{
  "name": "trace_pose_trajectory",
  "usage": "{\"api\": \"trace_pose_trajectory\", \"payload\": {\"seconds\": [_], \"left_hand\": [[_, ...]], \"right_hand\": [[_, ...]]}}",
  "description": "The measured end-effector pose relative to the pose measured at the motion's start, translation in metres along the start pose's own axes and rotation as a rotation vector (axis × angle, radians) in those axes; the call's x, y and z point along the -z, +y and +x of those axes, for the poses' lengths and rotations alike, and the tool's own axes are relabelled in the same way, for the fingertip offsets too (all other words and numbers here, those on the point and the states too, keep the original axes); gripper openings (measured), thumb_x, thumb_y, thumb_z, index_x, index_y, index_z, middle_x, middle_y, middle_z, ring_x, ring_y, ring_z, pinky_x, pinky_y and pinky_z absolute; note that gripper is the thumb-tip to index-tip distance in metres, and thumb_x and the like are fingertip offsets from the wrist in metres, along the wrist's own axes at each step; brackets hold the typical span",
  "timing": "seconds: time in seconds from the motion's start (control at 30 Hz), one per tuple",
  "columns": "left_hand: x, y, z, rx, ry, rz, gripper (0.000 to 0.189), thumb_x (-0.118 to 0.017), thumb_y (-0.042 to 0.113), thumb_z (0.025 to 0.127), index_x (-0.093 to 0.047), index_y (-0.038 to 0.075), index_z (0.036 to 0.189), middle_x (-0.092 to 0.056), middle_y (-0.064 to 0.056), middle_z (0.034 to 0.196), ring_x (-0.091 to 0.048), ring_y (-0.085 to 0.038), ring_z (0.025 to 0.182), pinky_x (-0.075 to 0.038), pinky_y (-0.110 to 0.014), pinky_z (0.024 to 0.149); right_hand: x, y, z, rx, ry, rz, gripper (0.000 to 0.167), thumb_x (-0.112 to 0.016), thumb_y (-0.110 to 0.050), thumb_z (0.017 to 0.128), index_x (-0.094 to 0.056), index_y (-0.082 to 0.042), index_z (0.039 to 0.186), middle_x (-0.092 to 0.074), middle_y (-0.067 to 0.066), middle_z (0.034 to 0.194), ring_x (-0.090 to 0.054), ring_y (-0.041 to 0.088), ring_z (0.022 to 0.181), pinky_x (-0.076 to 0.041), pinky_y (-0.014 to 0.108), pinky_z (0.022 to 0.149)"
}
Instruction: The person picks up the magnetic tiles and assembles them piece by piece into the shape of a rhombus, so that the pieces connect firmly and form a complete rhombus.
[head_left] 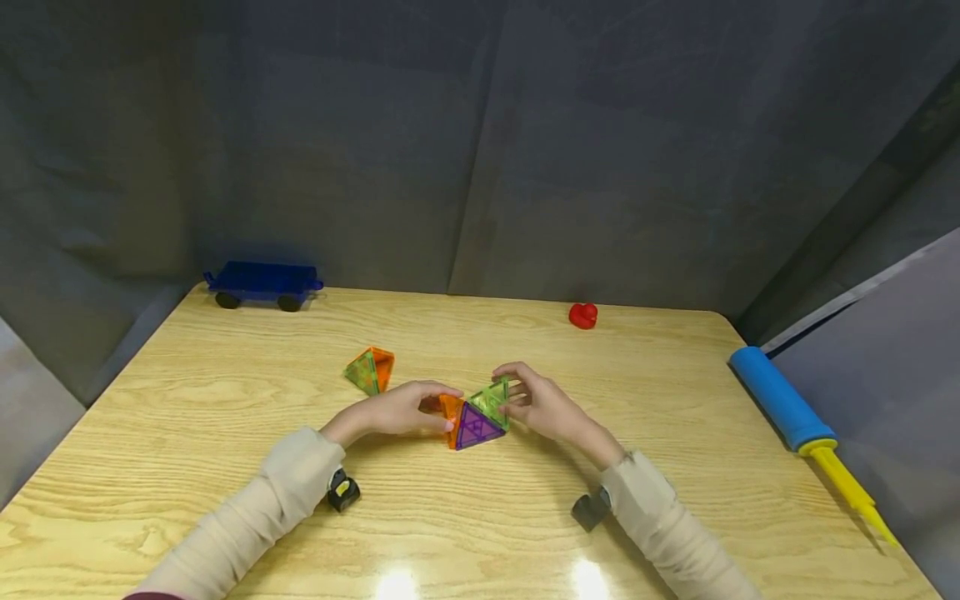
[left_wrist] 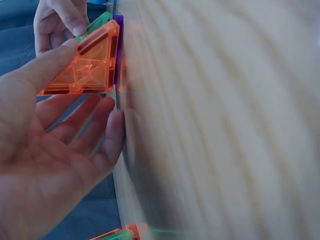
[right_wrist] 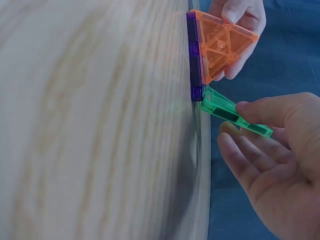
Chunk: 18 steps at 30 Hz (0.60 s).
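A purple triangular magnetic tile (head_left: 477, 427) lies flat on the wooden table, joined along its edges to two raised tiles. My left hand (head_left: 405, 407) pinches the orange triangular tile (right_wrist: 225, 42) between thumb and fingers; it stands tilted up from the purple one's left edge. On the other side, my right hand (head_left: 546, 406) grips the green triangular tile (right_wrist: 235, 115) near its outer tip. That green tile leans outward from the purple one in the right wrist view. Left of my left hand, a small pyramid of green and orange tiles (head_left: 370, 371) stands apart.
At the back left stands a blue toy wagon (head_left: 262, 282) with black wheels. A red rubber duck (head_left: 583, 315) sits near the back edge. Along the right edge lies a blue and yellow pump (head_left: 783, 400). A dark curtain (head_left: 465, 150) hangs behind the table (head_left: 465, 533).
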<state>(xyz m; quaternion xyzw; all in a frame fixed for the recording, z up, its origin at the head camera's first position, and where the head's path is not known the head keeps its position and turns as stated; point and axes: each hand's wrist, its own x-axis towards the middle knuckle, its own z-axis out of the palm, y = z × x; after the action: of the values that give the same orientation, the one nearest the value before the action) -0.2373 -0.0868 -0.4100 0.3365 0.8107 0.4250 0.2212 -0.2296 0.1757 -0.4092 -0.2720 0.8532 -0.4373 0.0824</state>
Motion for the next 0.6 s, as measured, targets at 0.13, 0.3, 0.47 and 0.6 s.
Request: {"api": "trace_pose_trajectory", "payload": {"seconds": [0.13,0.3,0.47,0.6], "left_hand": [[-0.002,0.001,0.001,-0.015,0.014,0.006,0.052,-0.062,0.019,0.093,-0.046,-0.002,0.138,-0.055,-0.017,0.131,-0.054,-0.029,0.117,-0.044,-0.042,0.099],[-0.004,0.004,0.003,0.011,0.045,0.017,0.053,-0.065,0.021,0.092,-0.048,0.000,0.137,-0.053,-0.017,0.134,-0.055,-0.031,0.118,-0.044,-0.043,0.100],[-0.007,0.008,0.005,0.015,0.070,0.016,0.052,-0.067,0.020,0.090,-0.051,0.000,0.135,-0.053,-0.019,0.134,-0.055,-0.032,0.119,-0.043,-0.044,0.101],[-0.009,0.012,0.005,0.008,0.076,0.016,0.051,-0.067,0.019,0.090,-0.051,0.000,0.135,-0.052,-0.020,0.135,-0.052,-0.033,0.122,-0.043,-0.042,0.101]], "right_hand": [[-0.002,-0.004,-0.001,-0.002,0.003,0.038,0.047,-0.061,0.010,0.087,-0.043,0.003,0.130,-0.052,0.023,0.127,-0.060,0.036,0.109,-0.053,0.027,0.085],[-0.004,-0.008,-0.003,-0.015,-0.011,0.022,0.043,-0.060,0.007,0.089,-0.046,0.001,0.129,-0.056,0.021,0.123,-0.060,0.035,0.109,-0.053,0.028,0.085],[-0.003,-0.010,-0.005,-0.016,-0.023,0.001,0.042,-0.061,0.002,0.090,-0.048,0.001,0.130,-0.057,0.021,0.123,-0.060,0.034,0.110,-0.053,0.032,0.085],[-0.004,-0.010,-0.006,-0.014,-0.033,0.000,0.041,-0.061,-0.001,0.091,-0.050,0.002,0.130,-0.057,0.021,0.125,-0.060,0.034,0.109,-0.053,0.035,0.086]]}}
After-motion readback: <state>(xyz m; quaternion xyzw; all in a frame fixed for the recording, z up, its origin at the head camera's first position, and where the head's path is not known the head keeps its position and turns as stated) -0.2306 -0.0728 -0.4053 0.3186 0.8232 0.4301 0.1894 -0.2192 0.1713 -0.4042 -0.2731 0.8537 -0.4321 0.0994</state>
